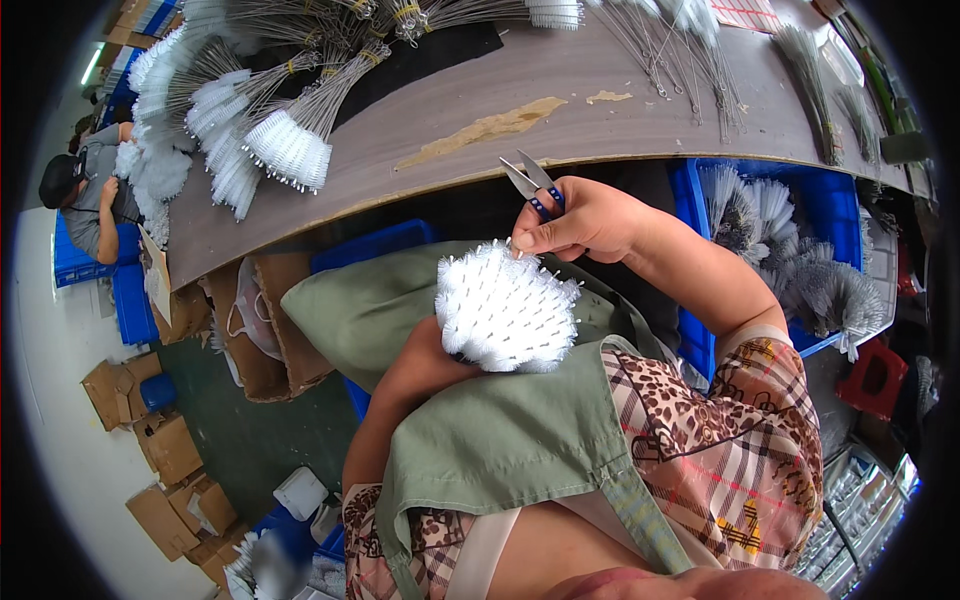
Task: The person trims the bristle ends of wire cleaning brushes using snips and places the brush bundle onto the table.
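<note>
Brush bundle (507, 310): a fat fan of white bristle brushes on thin wire stems, held over the lap, just below the table edge, pretty much dead centre.
Left hand (425, 360): wrapped around the bundle from underneath; mostly hidden by the bristles, but the grip is clearly closed on it.
Right hand (580, 222): closed around small thread snips (530, 180) with blue handles, blades parted and pointed up-left, fingertips touching the top of the bristles.
Room to move: a narrow gap is left between the table edge (420, 195) and the green apron (500, 440), so the work is done tight in the lap.
Table: grey-brown, curved by the lens, with one black mat (430, 50).
Other brushes: several banded bunches (290, 140) are piled top left, too many to count properly.
Bins: one blue bin (830, 210) of grey brushes is seen on the right.
Floor: cardboard boxes (165, 450) are scattered lower left.
</note>
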### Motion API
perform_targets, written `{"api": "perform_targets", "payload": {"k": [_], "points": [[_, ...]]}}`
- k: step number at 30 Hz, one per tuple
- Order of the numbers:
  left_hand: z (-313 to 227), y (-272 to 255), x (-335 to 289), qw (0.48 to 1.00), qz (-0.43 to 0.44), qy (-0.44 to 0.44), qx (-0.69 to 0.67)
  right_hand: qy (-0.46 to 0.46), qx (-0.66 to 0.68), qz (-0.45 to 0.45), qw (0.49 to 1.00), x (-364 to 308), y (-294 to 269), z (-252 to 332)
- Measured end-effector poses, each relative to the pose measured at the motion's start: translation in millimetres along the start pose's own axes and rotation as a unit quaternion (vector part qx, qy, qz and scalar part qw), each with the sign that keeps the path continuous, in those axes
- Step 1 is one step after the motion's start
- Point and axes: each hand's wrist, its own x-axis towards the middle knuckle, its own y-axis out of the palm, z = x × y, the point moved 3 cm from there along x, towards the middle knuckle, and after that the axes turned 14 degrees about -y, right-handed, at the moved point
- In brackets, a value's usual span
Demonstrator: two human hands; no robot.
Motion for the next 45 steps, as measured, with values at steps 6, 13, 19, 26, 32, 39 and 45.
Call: {"api": "perform_targets", "payload": {"k": [6,13,19,26,32,39,45], "points": [[3,0,3,0.999,-0.016,0.037,0.01,-0.075,-0.092,0.03,0.992,-5,5,9],[16,-1,10,0.998,-0.019,0.038,0.039,-0.179,-0.218,0.045,0.958,-12,15,19],[24,0,15,0.997,-0.025,0.042,0.058,-0.364,-0.289,0.015,0.885,-9,19,13],[7,1,4,1.0,0.008,0.018,0.025,-0.347,-0.214,0.028,0.913,1,18,2],[5,2,3,0.999,-0.014,0.026,0.026,-0.277,-0.179,0.045,0.943,2,19,5],[6,3,6,1.0,0.002,0.022,0.009,-0.215,-0.143,0.01,0.966,4,19,-5],[12,1,6,0.999,0.021,0.006,0.037,-0.1,-0.031,0.002,0.994,6,15,-16]]}}
